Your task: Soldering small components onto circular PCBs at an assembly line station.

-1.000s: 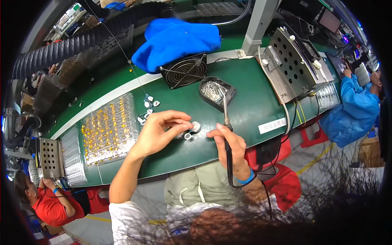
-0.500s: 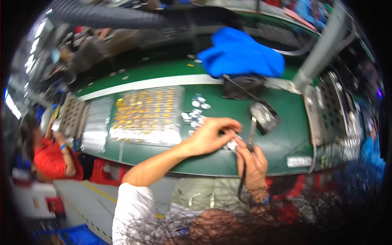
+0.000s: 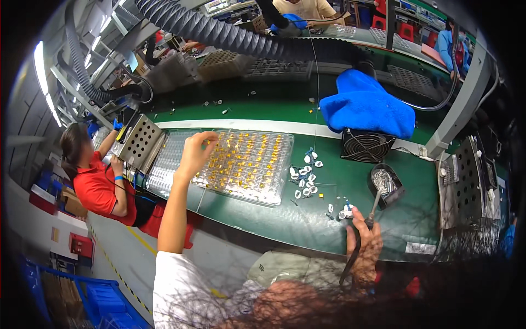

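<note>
So, left hand (image 3: 195,156) hangs over the clear tray (image 3: 267,198) of yellow bits (image 3: 249,159), grip narrow, fingers curled; can't tell if it's pinching anything. Arm's stretched forward. Right hand (image 3: 366,244) is wrapped around a soldering iron (image 3: 376,205), low at the counter (image 3: 307,233) edge, beside some white parts (image 3: 344,214).

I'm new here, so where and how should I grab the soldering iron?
Take the soldering iron by its dark handle, probably best from the near edge of the bench, as the right hand does: the slim metal shaft, possibly hot, points away toward the black box.
</note>
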Tool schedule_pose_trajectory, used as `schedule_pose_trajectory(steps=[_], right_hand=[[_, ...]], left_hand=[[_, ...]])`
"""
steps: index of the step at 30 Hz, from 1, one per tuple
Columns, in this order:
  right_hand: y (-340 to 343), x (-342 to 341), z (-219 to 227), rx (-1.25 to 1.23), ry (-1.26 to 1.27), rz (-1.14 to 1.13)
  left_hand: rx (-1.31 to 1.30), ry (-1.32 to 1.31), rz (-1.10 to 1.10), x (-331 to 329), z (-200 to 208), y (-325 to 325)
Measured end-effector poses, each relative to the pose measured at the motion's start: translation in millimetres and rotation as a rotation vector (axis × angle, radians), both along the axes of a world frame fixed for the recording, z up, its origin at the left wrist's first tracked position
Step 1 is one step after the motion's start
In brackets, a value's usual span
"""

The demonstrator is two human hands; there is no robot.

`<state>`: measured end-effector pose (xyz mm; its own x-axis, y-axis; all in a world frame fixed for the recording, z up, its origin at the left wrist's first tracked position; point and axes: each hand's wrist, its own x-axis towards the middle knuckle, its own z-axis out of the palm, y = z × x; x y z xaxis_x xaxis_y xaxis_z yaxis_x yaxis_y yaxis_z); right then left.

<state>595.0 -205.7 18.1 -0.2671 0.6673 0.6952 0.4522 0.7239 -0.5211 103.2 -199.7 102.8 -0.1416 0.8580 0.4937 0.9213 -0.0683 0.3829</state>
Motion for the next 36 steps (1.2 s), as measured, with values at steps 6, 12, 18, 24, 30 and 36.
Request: schedule_pose_trajectory(steps=[6,12,18,24,30,36], right_hand=[[-3.5,8.7,-12.1,-0.056,-0.107,-0.012],[-4.1,2.3,2.9,0.105,-0.044,-0.119],[-0.4,2.7,10.1,0.063,-0.039,-0.033],[-5.8,15.2,10.9,0.07,0.027,0.001],[-14.1,28.2,7.8,0.018,0.211,0.087],[-24.4,48.4,0.5,0.009,0.133,0.01]], left_hand=[[-0.134,0.089,-0.001,-22.1,-17.3,6.9],[-0.09,0.107,-0.074,-22.5,-12.8,13.7],[0.043,-0.469,-0.267,46.9,6.7,5.5],[-0.162,-0.432,-0.764,194.7,18.2,30.9],[-0.365,-0.725,-0.79,265.1,-8.0,47.8],[-0.459,-0.904,-0.742,278.7,-46.6,48.3]])
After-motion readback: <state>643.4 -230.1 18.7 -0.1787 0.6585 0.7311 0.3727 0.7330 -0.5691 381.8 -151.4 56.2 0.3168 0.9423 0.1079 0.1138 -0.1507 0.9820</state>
